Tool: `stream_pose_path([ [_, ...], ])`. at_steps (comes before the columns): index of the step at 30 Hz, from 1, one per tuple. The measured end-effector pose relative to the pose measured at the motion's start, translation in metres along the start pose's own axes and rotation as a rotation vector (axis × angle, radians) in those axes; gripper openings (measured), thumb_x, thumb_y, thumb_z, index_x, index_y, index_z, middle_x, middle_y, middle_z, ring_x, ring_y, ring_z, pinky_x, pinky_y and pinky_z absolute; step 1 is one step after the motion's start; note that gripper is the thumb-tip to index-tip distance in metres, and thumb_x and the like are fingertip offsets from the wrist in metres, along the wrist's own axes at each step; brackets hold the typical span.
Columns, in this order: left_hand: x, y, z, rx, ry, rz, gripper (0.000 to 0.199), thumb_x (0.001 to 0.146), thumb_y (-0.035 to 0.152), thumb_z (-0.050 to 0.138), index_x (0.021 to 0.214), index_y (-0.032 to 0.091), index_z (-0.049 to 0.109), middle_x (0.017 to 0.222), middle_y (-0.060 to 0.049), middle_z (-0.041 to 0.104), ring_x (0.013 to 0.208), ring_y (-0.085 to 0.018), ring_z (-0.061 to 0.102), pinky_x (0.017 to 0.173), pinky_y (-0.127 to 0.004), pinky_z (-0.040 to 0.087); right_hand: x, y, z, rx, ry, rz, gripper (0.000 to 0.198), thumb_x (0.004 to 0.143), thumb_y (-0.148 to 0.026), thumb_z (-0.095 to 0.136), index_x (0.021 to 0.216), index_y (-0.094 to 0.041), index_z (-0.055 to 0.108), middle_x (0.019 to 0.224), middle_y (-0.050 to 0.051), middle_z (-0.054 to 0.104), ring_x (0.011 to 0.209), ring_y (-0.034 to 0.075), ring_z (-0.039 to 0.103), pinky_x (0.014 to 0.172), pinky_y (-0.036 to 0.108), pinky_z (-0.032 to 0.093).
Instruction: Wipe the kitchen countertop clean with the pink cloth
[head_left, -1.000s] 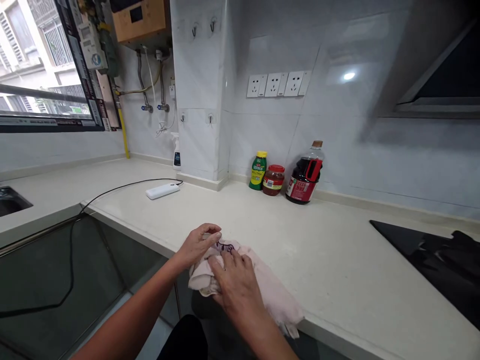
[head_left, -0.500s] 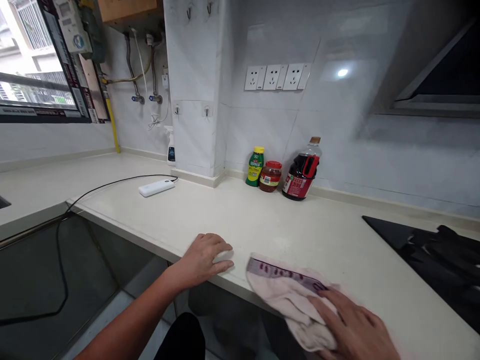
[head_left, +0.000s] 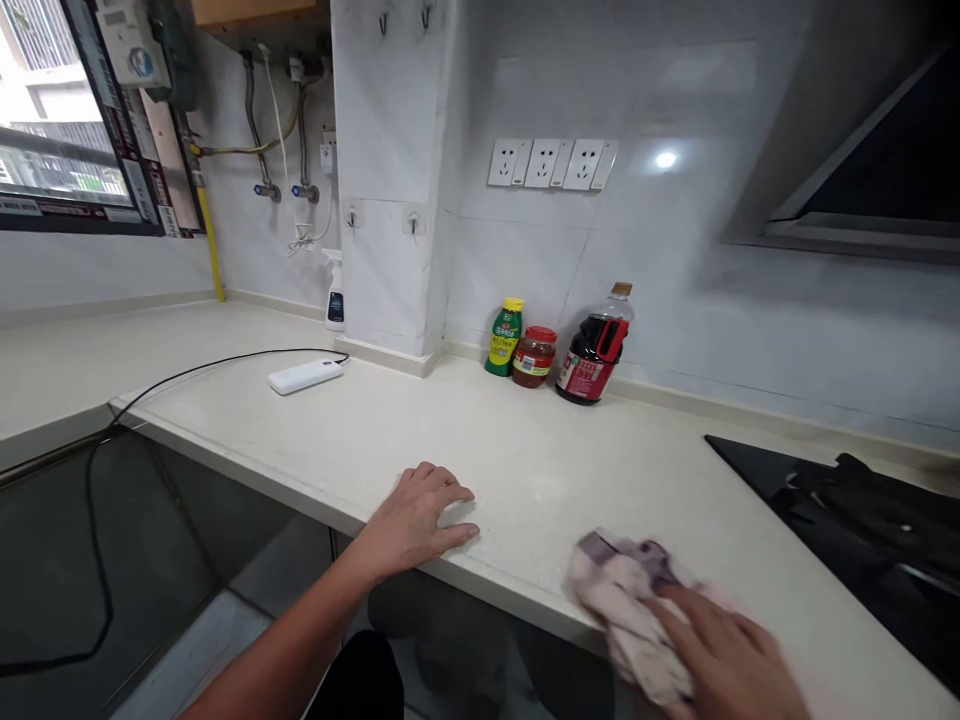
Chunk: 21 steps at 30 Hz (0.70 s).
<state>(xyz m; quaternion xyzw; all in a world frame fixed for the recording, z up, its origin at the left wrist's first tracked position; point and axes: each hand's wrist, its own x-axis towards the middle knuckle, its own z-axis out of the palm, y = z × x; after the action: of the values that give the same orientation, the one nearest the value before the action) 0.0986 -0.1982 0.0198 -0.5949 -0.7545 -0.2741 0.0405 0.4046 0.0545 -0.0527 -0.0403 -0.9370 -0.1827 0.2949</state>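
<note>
My left hand (head_left: 420, 520) rests on the front edge of the pale countertop (head_left: 450, 430), thumb and fingers apart, with nothing in it. At the lower right, my right hand (head_left: 724, 650) presses on a pinkish-white cloth (head_left: 630, 610) with a purple patterned band. The cloth is bunched up and partly hangs over the counter's front edge. Both the hand and the cloth are blurred by motion, and the fingertips are partly sunk in the folds.
Against the wall stand a green bottle (head_left: 504, 338), a red-lidded jar (head_left: 535, 357) and a large dark sauce bottle (head_left: 594, 350). A black gas stove (head_left: 817, 500) lies at right. Further left are a white power bank (head_left: 305, 376) with a black cable (head_left: 172, 378) and a spray bottle (head_left: 334, 295).
The cloth has slid to the right under my right hand and is more bunched, its band less spread out. My left hand stays at the counter edge. The view has shifted slightly.
</note>
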Motion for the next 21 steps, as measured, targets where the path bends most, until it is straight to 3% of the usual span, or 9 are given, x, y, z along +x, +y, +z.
stream_pose_path([
  [2,0.001,-0.001,0.001,-0.007,0.013,-0.011,0.035,0.096,0.049,0.062,0.123,0.026,0.067,0.123,-0.007,0.065,0.119,-0.026,0.054,0.103,-0.041,0.042,0.051,-0.041,-0.001,0.067,-0.063,0.034,0.072,0.056,-0.014,0.077,0.125,-0.019,0.055,0.124,0.015,0.062,0.11,0.035,0.056,0.091,0.046,0.04],
  [5,0.002,-0.006,0.002,-0.03,0.07,-0.022,0.037,0.099,0.052,0.055,0.124,0.027,0.066,0.127,-0.006,0.065,0.122,-0.025,0.054,0.106,-0.041,0.041,0.119,-0.091,-0.005,0.258,-0.168,0.034,0.062,0.065,-0.025,0.084,0.122,-0.019,0.059,0.126,0.014,0.06,0.113,0.035,0.053,0.097,0.047,0.039],
  [9,0.002,-0.012,0.002,-0.07,0.073,-0.058,0.037,0.103,0.051,0.046,0.123,0.027,0.066,0.125,-0.004,0.068,0.121,-0.022,0.057,0.106,-0.04,0.04,0.157,-0.112,-0.014,0.43,-0.248,-0.038,0.05,0.079,-0.022,0.073,0.127,-0.02,0.058,0.131,0.012,0.056,0.121,0.031,0.049,0.108,0.046,0.033],
  [14,0.0,-0.015,0.0,-0.031,0.04,-0.059,0.041,0.1,0.056,0.05,0.125,0.028,0.066,0.128,-0.004,0.068,0.123,-0.024,0.056,0.106,-0.04,0.038,0.116,-0.078,-0.002,0.439,-0.21,-0.053,0.064,0.069,-0.022,0.071,0.131,-0.027,0.057,0.144,0.01,0.051,0.134,0.031,0.044,0.109,0.047,0.032],
  [19,-0.002,-0.012,-0.002,-0.022,0.003,-0.064,0.045,0.098,0.059,0.053,0.128,0.029,0.065,0.132,-0.006,0.065,0.125,-0.026,0.054,0.106,-0.04,0.038,0.021,-0.001,0.01,0.187,-0.047,-0.017,0.067,0.069,-0.03,0.071,0.134,-0.031,0.057,0.144,0.009,0.055,0.13,0.031,0.051,0.095,0.043,0.041],
  [21,-0.002,-0.01,-0.004,-0.026,-0.013,-0.062,0.044,0.097,0.059,0.055,0.127,0.028,0.065,0.133,-0.006,0.064,0.125,-0.027,0.053,0.107,-0.041,0.037,-0.022,0.034,0.008,0.143,-0.035,0.079,0.058,0.075,-0.037,0.069,0.132,-0.031,0.06,0.14,0.008,0.059,0.127,0.031,0.054,0.092,0.042,0.044],
])
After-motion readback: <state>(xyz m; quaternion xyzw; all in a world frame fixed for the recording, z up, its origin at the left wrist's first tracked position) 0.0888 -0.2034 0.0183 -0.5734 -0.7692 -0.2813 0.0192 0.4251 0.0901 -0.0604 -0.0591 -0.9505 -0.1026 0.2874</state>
